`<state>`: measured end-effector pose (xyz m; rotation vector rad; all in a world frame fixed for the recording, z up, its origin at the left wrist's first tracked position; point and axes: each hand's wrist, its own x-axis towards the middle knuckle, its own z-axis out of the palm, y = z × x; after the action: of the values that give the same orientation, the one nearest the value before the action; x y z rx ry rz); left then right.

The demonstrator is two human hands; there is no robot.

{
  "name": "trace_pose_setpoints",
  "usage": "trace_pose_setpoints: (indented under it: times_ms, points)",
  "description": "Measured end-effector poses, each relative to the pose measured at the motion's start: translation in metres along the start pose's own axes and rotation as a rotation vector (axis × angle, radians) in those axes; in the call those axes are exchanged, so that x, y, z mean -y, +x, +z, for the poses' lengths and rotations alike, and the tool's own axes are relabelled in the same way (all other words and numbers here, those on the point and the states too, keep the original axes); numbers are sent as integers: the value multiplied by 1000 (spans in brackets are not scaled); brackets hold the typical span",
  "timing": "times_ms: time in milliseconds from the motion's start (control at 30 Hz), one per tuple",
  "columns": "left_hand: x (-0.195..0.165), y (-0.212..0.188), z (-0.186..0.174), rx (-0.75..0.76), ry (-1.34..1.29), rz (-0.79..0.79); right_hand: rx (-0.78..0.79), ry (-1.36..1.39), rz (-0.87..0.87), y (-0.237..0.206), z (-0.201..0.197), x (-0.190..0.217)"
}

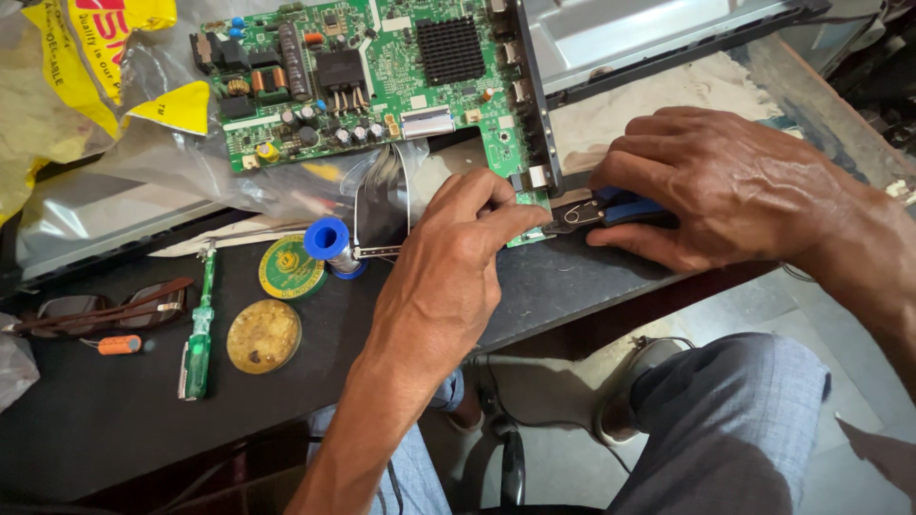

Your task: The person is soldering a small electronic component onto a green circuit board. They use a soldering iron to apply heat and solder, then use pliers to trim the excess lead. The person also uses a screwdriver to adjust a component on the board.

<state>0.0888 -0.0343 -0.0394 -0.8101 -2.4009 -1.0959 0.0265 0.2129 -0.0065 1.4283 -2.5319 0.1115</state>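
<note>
At the front edge of the dark tabletop (114, 420), blue-handled cutters (611, 208) are clamped in the right hand (735, 186); the green circuit board (372, 76) corner is pinched by the left hand (458, 257); a slip could nick neighbouring parts, 2 hands being crowded together.

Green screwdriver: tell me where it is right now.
In the head view the green screwdriver lies at the lower left on the dark table, between the glasses and the round yellow tin, well left of the left hand.
</note>
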Motion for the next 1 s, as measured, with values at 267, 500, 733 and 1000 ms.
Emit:
trace_pose_setpoints:
  times_ms: [267, 500, 733, 1000]
  points:
    - [1, 1, 3, 4, -3, 8, 21, -2, 25, -2, 3, -4]
    - [0, 3, 1, -4, -15, 17, -53, -81, -44, -13, 5, -16]
    - [-2, 3, 1, -13, 9, 6, -41, -152, 81, -40, -1, -31]
    - [-13, 3, 0, -16, -68, -42, -128, -258, 163, -77, -11, -35]
